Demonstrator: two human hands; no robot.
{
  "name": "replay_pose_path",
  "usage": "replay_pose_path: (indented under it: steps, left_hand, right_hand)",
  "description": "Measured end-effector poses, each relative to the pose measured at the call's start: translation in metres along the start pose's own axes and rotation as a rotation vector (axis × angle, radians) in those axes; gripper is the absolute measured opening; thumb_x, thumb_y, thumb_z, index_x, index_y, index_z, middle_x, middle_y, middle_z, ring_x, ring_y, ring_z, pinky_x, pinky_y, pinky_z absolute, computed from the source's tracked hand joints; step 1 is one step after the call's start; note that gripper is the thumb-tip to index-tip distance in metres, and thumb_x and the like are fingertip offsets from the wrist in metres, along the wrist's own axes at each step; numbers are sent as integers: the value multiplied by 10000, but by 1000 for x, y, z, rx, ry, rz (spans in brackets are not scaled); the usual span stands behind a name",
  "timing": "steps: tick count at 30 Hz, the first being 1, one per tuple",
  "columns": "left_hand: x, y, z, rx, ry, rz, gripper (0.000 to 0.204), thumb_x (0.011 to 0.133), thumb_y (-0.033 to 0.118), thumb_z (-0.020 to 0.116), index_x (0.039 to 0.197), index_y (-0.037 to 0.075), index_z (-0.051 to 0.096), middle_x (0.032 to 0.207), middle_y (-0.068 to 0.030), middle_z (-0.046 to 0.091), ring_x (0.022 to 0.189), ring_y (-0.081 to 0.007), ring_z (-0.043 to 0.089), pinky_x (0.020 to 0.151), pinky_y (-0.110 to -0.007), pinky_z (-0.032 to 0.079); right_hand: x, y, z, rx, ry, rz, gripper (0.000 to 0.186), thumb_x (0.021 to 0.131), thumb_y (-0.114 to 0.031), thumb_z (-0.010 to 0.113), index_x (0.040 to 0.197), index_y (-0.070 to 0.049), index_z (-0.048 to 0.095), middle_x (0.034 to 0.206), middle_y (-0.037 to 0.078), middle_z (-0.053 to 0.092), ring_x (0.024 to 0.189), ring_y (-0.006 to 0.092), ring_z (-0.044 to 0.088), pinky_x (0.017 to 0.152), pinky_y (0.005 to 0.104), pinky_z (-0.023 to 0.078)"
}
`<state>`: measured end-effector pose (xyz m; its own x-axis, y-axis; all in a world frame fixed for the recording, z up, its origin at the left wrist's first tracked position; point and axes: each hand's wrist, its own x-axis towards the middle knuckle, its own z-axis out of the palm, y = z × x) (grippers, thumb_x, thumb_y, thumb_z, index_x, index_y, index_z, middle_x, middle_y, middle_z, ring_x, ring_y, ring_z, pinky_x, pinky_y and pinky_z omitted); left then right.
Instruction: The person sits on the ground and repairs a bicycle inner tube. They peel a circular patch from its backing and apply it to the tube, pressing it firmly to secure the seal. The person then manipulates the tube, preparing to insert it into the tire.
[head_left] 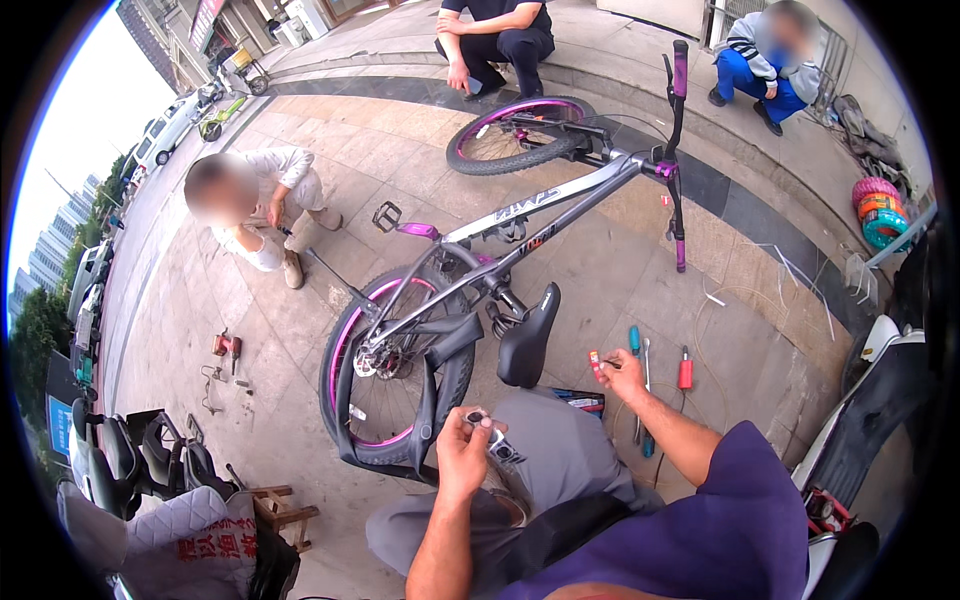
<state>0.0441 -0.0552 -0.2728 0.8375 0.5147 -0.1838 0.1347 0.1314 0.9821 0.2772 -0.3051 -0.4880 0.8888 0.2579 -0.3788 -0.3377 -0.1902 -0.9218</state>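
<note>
My left hand (464, 450) grips small silver-and-black metal parts (498, 440) above my bent grey-trousered knee. My right hand (622, 374) pinches a small red-and-yellow item (597, 365) with a dark piece at its end. Beside it on the pavement lie a teal-handled tool (635, 340), a steel wrench (646, 362), a red tool (686, 370) and a dark tool case (578, 400). In front of me a grey bicycle with pink rims (530, 205) lies on its side, its black saddle (530, 340) close to my hands and its near tyre (332, 390) left of my left hand.
A crouching person (255, 215) is left of the bicycle; two more people (495, 40), (760, 70) are by the step. A red drill (228, 348), black saddles (125, 460) and a wooden stool (285, 515) are at left. Coloured coils (880, 215) and a parked scooter (880, 390) are at right.
</note>
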Motion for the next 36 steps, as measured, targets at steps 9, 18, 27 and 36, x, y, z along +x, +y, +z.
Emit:
replay_pose_path:
  steps: [9, 18, 27, 36]
  left_hand:
    - [6, 3, -5, 4, 1, -37, 81, 1015, 61, 591, 1072, 11, 562, 897, -67, 708, 822, -76, 626, 719, -245, 477]
    - [-16, 13, 10, 89, 68, 85, 125, 963, 53, 601, 1059, 1, 538, 721, -99, 668, 638, -153, 632, 588, -351, 477]
    - [-15, 22, 10, 104, 78, 115, 152, 935, 49, 627, 1041, -5, 532, 704, -147, 635, 611, -268, 632, 575, -387, 463]
    - [-3, 14, 13, 103, 12, 53, 133, 955, 42, 606, 1052, -15, 535, 741, -143, 666, 669, -226, 669, 607, -375, 491]
  right_hand:
    - [-74, -147, 76, 200, -388, -237, 140, 987, -56, 603, 1104, -31, 531, 867, 66, 653, 598, 65, 506, 535, 220, 423]
    - [-114, -148, 108, 201, -661, -278, 39, 958, -71, 526, 987, -64, 501, 832, 13, 498, 617, 38, 404, 489, 178, 301]
    - [-120, -148, 117, 180, -676, -320, 23, 1025, -81, 491, 1038, -62, 497, 1015, 62, 533, 700, 55, 452, 583, 208, 390]
    - [-119, -131, 97, 87, -548, -353, 101, 1051, -165, 543, 1056, -68, 516, 898, 32, 577, 632, 37, 414, 555, 191, 339]
